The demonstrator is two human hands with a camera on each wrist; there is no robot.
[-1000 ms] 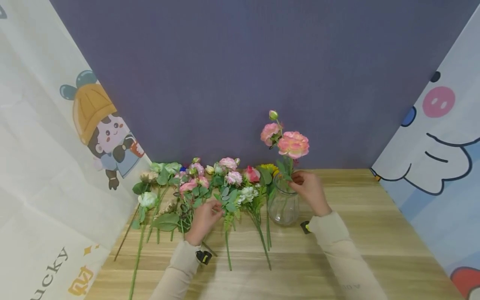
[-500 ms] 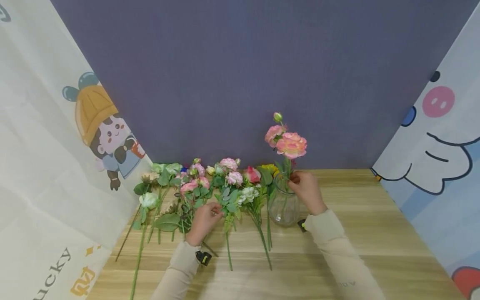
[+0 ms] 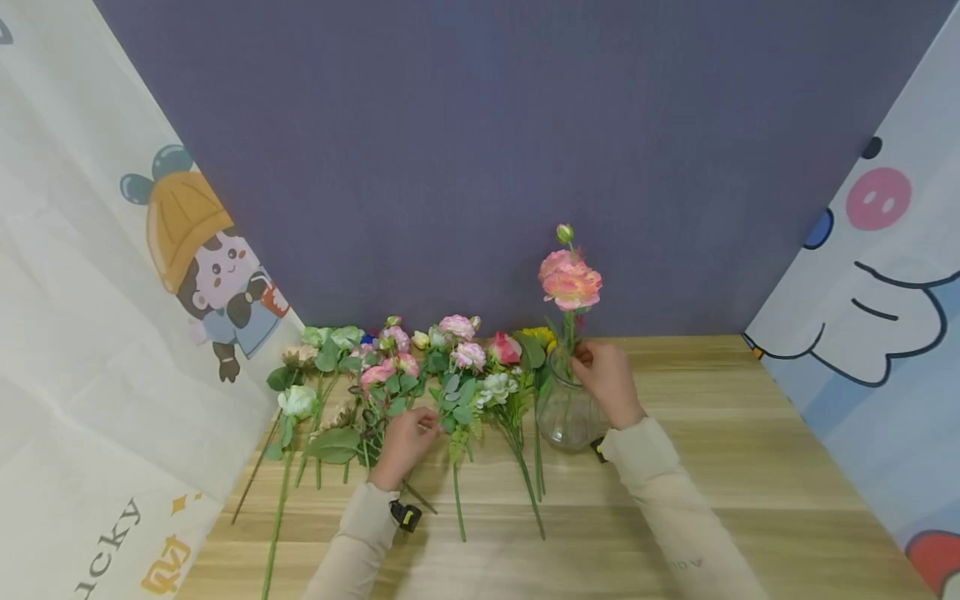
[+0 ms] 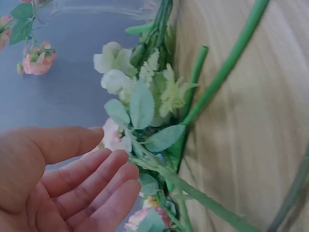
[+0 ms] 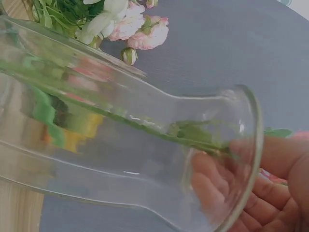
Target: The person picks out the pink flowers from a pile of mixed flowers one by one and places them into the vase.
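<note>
A pink artificial flower (image 3: 572, 283) with two blooms and a bud stands in a clear glass vase (image 3: 567, 417). My right hand (image 3: 609, 379) pinches its green stem (image 5: 140, 126) at the vase's mouth, thumb and fingers right by the glass rim (image 5: 258, 130). In the head view the two blooms overlap. My left hand (image 3: 408, 446) hovers beside a sprig of green leaves (image 3: 459, 400), its fingers loosely bent with nothing between them. The left wrist view shows those leaves (image 4: 142, 106) just beyond the fingertips, with white blossoms (image 4: 116, 67) behind.
Several artificial flowers lie left of the vase on the wooden table (image 3: 720, 467): a pale green rose (image 3: 298, 402), pink-white blooms (image 3: 468, 356), a deep pink rose (image 3: 505, 348) and a yellow flower (image 3: 542, 336). A dark panel (image 3: 480, 167) closes off the back.
The pink flower has turned, its smaller bloom and bud shifting right and the larger bloom left until both blooms overlap. My right hand has edged left. The left hand has hardly moved.
</note>
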